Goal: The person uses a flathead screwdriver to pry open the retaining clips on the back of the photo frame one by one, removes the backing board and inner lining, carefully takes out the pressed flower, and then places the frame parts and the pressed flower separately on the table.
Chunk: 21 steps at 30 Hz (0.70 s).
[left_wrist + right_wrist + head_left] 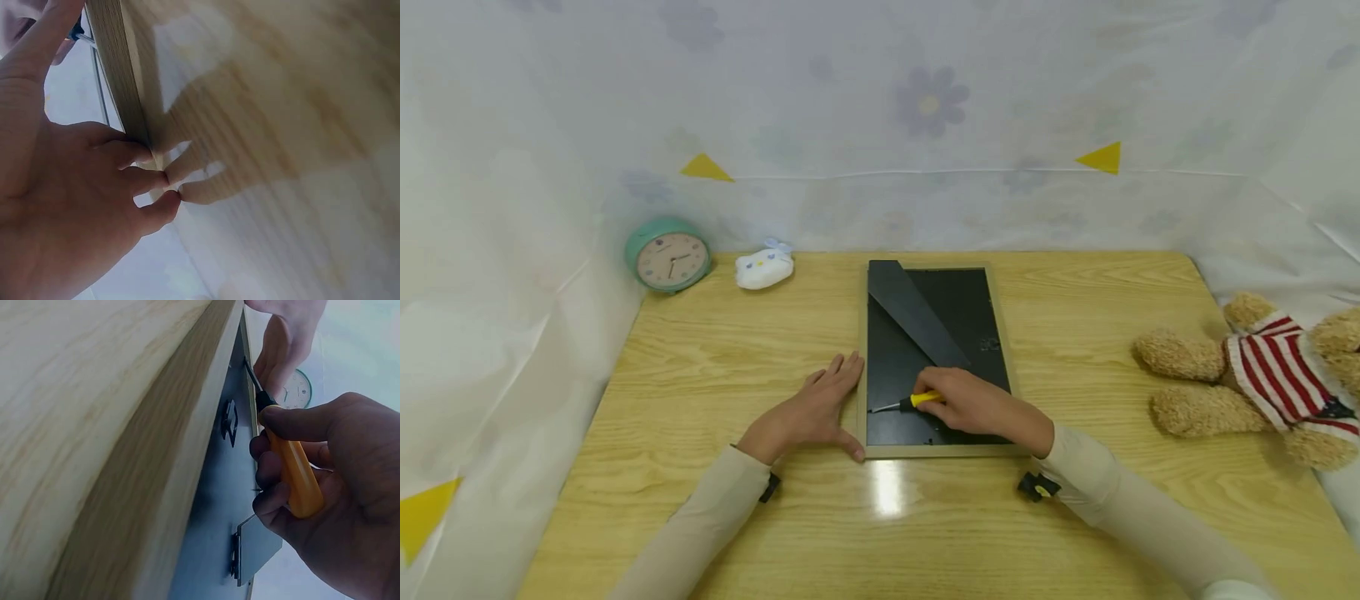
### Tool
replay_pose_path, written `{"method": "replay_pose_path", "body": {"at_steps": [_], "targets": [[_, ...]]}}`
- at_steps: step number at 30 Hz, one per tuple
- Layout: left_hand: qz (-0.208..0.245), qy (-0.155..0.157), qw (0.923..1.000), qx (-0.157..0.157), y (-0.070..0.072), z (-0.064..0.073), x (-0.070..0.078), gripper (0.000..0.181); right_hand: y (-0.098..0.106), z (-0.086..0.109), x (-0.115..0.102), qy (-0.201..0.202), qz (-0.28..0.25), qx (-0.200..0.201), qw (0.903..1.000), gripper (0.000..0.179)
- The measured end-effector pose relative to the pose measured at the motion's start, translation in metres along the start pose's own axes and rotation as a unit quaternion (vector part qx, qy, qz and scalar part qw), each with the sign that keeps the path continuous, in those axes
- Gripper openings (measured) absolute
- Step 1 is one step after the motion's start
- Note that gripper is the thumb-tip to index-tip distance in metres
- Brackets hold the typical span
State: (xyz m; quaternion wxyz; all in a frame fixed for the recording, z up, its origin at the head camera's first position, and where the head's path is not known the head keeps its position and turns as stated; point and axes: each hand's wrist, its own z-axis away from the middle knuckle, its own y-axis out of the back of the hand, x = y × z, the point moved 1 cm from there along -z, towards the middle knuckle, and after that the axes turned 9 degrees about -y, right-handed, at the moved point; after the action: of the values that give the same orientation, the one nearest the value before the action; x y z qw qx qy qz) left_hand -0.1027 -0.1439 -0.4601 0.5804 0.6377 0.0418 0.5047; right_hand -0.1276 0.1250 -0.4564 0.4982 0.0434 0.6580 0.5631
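Observation:
A picture frame (1006, 358) with a pale wooden border lies back side up on the table, showing its black backing board (951, 300). Across the board slants a dark stand leg (913, 308). My right hand (973, 404) grips a screwdriver (294, 469) by its yellow handle, and the metal tip points at the board's left edge, near the lower corner. Small metal fittings (230, 420) show on the backing in the right wrist view. Along the frame's left side, my left hand (816, 412) rests with fingers spread, its fingertips and thumb against the wooden border.
A green round clock (668, 255) and a small white plush head (764, 268) stand at the table's back left. On the right lies a teddy bear (1273, 367) in a striped top. Behind the wooden table (715, 350) hangs a floral cloth (850, 100) with yellow pennants.

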Motion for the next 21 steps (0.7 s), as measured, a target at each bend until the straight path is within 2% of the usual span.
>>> {"method": "replay_pose_path", "body": {"at_steps": [6, 12, 15, 17, 21], "targets": [[-0.002, 0.006, 0.9999, -0.008, 0.001, -0.002, 0.002, 0.139, -0.002, -0.001, 0.002, 0.002, -0.021, -0.006, 0.9997, 0.007], [-0.011, 0.019, 0.9995, -0.022, 0.002, -0.005, 0.004, 0.14, 0.0, -0.002, -0.004, 0.01, 0.006, 0.002, 0.9999, 0.007], [-0.017, 0.024, 0.9993, -0.025, 0.004, -0.007, 0.005, 0.14, 0.004, -0.005, -0.011, 0.022, 0.049, 0.006, 0.9985, 0.008], [-0.019, 0.026, 0.9992, -0.025, 0.004, -0.008, 0.006, 0.141, 0.006, -0.006, -0.018, 0.033, 0.099, 0.001, 0.9945, 0.008], [-0.022, 0.032, 0.9989, -0.027, 0.003, -0.007, 0.006, 0.142, 0.007, -0.01, -0.03, 0.053, 0.207, -0.011, 0.9768, 0.013]]}}
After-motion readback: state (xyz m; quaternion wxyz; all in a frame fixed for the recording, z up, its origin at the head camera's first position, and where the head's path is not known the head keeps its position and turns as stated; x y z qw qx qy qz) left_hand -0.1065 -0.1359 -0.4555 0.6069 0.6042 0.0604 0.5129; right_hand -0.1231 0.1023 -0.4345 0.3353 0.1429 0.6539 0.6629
